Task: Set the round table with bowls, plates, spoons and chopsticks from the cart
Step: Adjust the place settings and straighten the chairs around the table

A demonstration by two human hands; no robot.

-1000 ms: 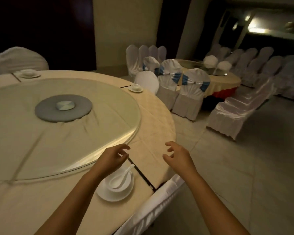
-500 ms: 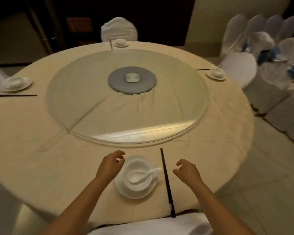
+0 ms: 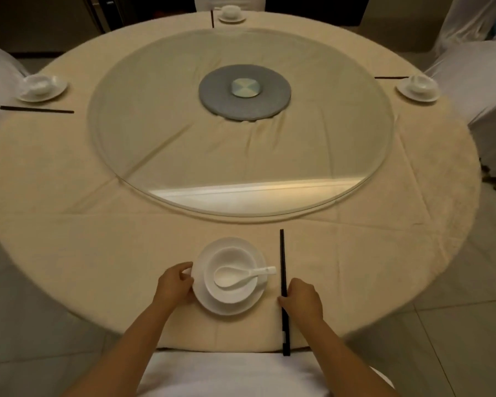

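At the near edge of the round table (image 3: pixel 98 230) stands a white plate (image 3: pixel 258 256) with a white bowl (image 3: pixel 235 259) on it, and a white spoon (image 3: pixel 241 276) lies in the bowl. My left hand (image 3: pixel 173 286) grips the plate's left rim. Dark chopsticks (image 3: pixel 283 267) lie straight just right of the plate, their near end over the table edge. My right hand (image 3: pixel 302 300) holds them at about their middle.
Three more settings of plate, bowl and chopsticks stand at the left (image 3: pixel 42 87), far (image 3: pixel 231 14) and right (image 3: pixel 417 87) edges. A glass turntable (image 3: pixel 184 156) fills the middle. White-covered chairs ring the table, one (image 3: pixel 229 376) directly below me.
The view swung from the table's right side to face the near setting squarely. Both hands dropped from hovering: the left took the plate's rim, the right took the chopsticks.
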